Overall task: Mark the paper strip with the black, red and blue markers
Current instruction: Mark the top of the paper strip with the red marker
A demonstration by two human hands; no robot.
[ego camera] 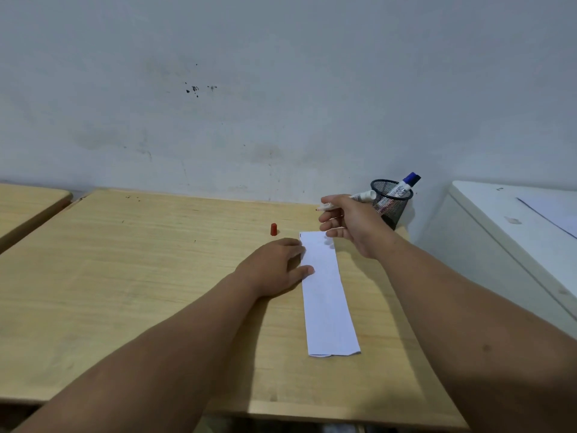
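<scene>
Now right hand gripping uncapped red marker, left hand flat, pinning paper strip

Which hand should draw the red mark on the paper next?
Probably the right hand: it holds the uncapped red marker just above the paper strip, while the left hand presses the strip's edge flat.

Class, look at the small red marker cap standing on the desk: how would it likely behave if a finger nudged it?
The red cap stands upright on a small base, so a nudge would probably tip it. Its rounded, tapered shape suggests it would then roll in a curve across the smooth desk. It looks tiny and probably light.
</scene>
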